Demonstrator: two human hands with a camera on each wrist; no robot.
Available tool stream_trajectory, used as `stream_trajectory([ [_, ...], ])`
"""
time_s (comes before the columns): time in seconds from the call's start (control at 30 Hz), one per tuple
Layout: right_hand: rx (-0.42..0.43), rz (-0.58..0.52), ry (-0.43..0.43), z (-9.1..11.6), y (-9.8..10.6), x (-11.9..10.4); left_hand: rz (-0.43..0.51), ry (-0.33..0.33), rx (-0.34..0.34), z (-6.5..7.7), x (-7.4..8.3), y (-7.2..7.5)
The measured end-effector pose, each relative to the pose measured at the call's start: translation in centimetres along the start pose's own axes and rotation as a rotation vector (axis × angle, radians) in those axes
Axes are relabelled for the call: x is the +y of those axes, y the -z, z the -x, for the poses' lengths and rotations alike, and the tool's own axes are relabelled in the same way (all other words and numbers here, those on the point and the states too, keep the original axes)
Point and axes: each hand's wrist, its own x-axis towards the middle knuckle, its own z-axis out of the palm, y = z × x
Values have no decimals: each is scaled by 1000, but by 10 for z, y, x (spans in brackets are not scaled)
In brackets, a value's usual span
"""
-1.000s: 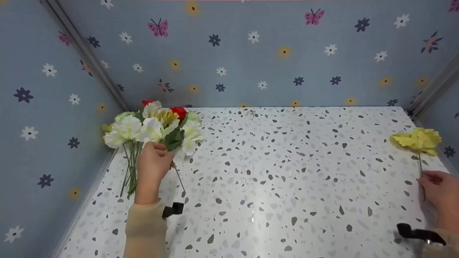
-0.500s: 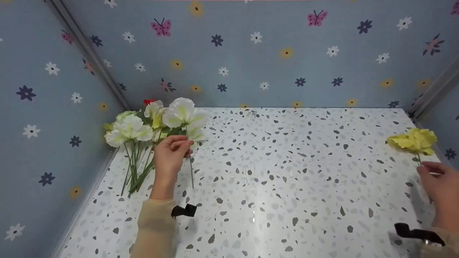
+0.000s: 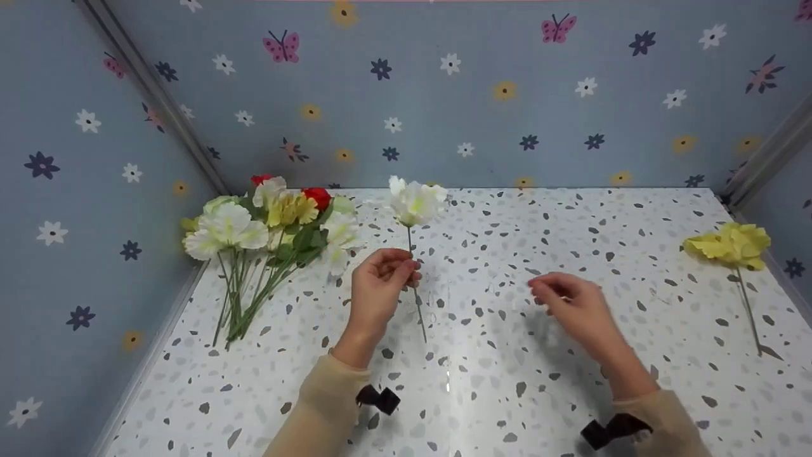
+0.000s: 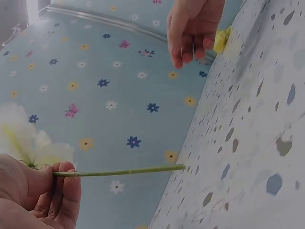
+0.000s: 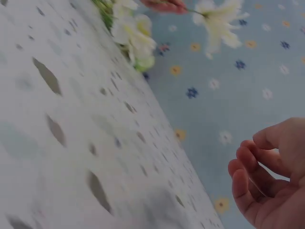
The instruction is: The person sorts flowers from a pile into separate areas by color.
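My left hand (image 3: 380, 285) pinches the green stem of a white artificial flower (image 3: 415, 202) between thumb and fingers. The bloom points up and away, and the bare stem (image 4: 124, 171) sticks out past the fingertips in the left wrist view. Right of it, my right hand (image 3: 574, 311) is over the middle of the table with loosely bent fingers and nothing in them. In the right wrist view that hand (image 5: 271, 176) shows a gap between thumb and fingers. A yellow flower (image 3: 729, 244) lies alone at the right side of the table.
A pile of artificial flowers, white (image 3: 228, 231), yellow (image 3: 292, 209) and red (image 3: 317, 198), lies at the back left, stems toward me. Blue patterned panels (image 3: 419, 95) enclose the speckled white table (image 3: 482, 381) at the back and both sides.
My left hand has drawn the white flower out of the pile and carried it right to mid-table. My right hand has let go of the yellow flower and moved left.
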Motion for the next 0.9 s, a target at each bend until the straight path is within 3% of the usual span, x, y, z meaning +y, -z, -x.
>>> stream_trajectory([
  [0.17, -143, -76, 81, 14, -59, -14, 79, -9, -88, 9, -5, -14],
  [0.33, -266, -135, 121, 27, -92, -25, 98, -12, -164, 16, -7, -25],
  [0.63, -277, -267, 105, 37, -106, -33, 103, 19, -219, 19, -7, -31],
  [0.9, -246, -285, 116, 37, -109, -31, 69, 32, -244, 20, -3, -31],
])
